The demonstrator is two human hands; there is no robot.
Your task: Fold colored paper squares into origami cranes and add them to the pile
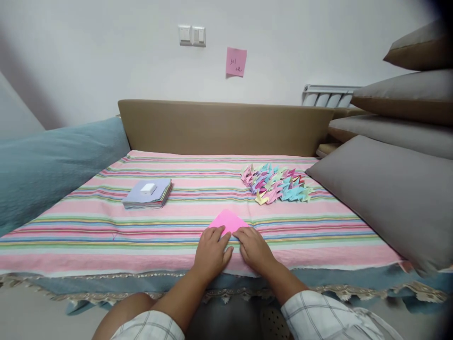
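A bright pink sheet of paper lies on the striped cloth, folded to a triangle with its point facing away from me. My left hand rests on the paper's near left edge, fingers lying on it and the thumb held apart. On the near right edge, my right hand presses down with its fingertips. The two index fingers almost meet at the middle of the near edge. Parts of that edge are hidden under my fingers.
A stack of coloured paper with a small white block on top stands to the left. Several folded paper cranes cluster at the right on the striped cloth. Grey cushions pile up at the far right.
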